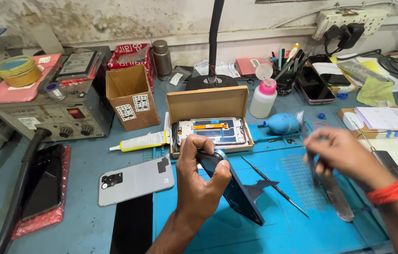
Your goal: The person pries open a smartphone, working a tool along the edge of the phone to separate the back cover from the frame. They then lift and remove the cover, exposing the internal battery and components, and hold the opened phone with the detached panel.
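My left hand (pixel 198 176) grips the top end of an opened dark blue phone body (pixel 239 190), holding it tilted on edge over the blue work mat (pixel 297 221). My right hand (pixel 337 153), blurred with motion, holds a thin metal tool (pixel 306 141) to the right of the phone. An orange band circles my right wrist. A grey phone back cover (pixel 135 181) lies flat to the left of my left hand. Behind my hands an open cardboard box (pixel 208 103) holds a phone frame with a screen part (pixel 215 130).
A rework station (pixel 48 117) stands at left with a black phone (pixel 44 181) before it. A glue tube (pixel 140 142), a small carton (pixel 131 96), a white bottle with a pink neck (pixel 264 96), a blue air blower (pixel 281 123), a thin metal pick (pixel 276 187) and a lamp base (pixel 210 82) surround the mat.
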